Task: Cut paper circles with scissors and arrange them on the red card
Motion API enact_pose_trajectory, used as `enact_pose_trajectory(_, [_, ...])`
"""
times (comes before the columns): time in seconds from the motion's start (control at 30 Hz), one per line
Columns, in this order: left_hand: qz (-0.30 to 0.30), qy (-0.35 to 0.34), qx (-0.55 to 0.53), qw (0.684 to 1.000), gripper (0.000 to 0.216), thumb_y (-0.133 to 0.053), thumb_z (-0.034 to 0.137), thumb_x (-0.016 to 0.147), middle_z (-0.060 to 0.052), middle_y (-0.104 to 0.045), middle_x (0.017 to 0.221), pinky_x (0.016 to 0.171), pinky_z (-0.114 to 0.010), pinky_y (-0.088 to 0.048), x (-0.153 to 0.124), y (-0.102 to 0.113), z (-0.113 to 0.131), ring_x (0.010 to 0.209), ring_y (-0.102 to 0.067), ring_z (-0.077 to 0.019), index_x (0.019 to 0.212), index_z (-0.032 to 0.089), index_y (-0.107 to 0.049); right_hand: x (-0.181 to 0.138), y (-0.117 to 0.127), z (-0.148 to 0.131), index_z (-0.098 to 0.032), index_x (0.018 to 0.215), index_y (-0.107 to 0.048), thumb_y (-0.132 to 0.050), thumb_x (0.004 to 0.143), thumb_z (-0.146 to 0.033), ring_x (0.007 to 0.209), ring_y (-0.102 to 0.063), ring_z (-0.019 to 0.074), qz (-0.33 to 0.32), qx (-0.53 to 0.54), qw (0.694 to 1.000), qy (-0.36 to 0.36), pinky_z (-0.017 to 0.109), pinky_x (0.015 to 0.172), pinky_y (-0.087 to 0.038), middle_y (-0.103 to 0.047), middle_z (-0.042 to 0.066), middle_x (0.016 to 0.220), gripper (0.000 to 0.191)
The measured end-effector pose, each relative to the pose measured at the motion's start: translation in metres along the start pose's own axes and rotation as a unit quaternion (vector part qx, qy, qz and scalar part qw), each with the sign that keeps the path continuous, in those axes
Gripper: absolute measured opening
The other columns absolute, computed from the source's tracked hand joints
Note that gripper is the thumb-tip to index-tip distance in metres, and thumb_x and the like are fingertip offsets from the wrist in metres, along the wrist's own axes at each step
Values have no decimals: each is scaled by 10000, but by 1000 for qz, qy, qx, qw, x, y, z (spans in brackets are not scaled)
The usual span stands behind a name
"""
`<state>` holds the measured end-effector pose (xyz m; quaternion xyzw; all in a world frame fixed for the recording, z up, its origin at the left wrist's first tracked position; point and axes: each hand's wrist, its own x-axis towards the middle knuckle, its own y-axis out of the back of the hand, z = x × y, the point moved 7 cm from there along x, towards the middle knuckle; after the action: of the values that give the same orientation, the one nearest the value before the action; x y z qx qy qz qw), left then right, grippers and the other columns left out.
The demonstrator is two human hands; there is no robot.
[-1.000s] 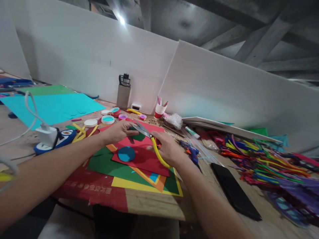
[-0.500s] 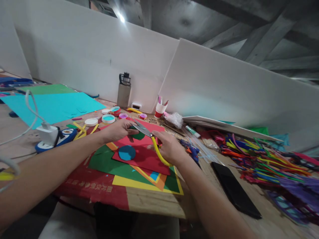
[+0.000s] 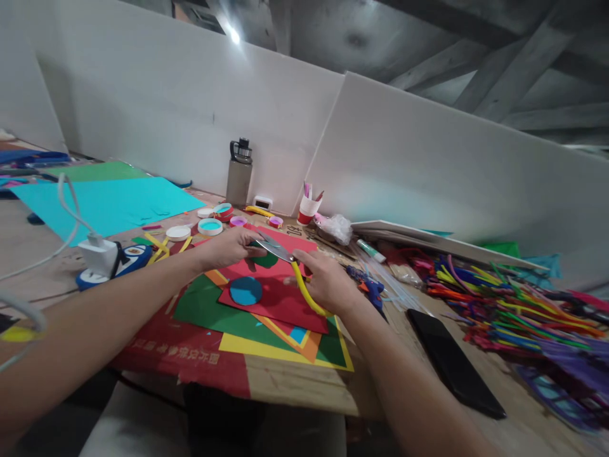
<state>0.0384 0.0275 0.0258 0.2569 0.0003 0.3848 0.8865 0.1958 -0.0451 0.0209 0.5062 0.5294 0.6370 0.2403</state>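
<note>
My right hand [image 3: 323, 279] is wrapped round the yellow handle of a pair of scissors [image 3: 276, 249], whose metal blades point left. Between finger and thumb, my left hand [image 3: 231, 247] pinches a small piece of dark green paper [image 3: 266, 259] right at the blades. Part of that piece is hidden behind the blades and my fingers. Under both hands lies a stack of coloured sheets, with a red sheet [image 3: 280, 315] on top of a green sheet [image 3: 200, 306]. A blue paper circle [image 3: 245, 291] rests on the red sheet, below my left hand.
A black phone [image 3: 454, 362] and many pipe cleaners [image 3: 504, 304] lie to the right, beside a blue glue gun [image 3: 371, 289]. Behind stand a bottle [image 3: 238, 178] and a paper cup [image 3: 308, 208] of pens. A power strip [image 3: 114, 263] and a cyan sheet [image 3: 114, 203] are at left.
The whole view has shifted slightly to the right. My hands keep nearly the same pose, with the scissors at the green paper.
</note>
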Motion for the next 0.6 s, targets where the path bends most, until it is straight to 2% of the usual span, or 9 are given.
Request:
enact_pose_trajectory(0.2, [5, 0, -15, 1000, 151, -724, 275, 749, -30, -678, 739, 554, -220, -522, -1, 0, 3, 607, -619, -126, 837, 160, -768, 0, 1, -1, -153, 1184, -624, -598, 867, -527, 735, -599, 236, 7, -2, 1000, 4, 321, 659, -409, -667, 129, 874, 491])
enact_pose_trajectory(0.43, [11, 10, -44, 999, 143, -743, 234, 725, -38, -660, 700, 539, -250, -535, 1, 1, -1, 553, -624, -138, 831, 146, -778, 0, 2, -1, -150, 1189, -622, -584, 872, -538, 693, -587, 227, 16, -16, 1000, 20, 313, 629, -392, -664, 124, 849, 502])
enact_pose_trajectory(0.6, [-8, 24, -26, 999, 131, -728, 218, 737, -24, -646, 662, 536, -247, -529, 1, 1, -4, 547, -623, -137, 840, 145, -761, 0, 0, 1, -141, 1183, -629, -573, 881, -536, 668, -586, 218, 26, -25, 999, 27, 308, 621, -394, -665, 123, 820, 500])
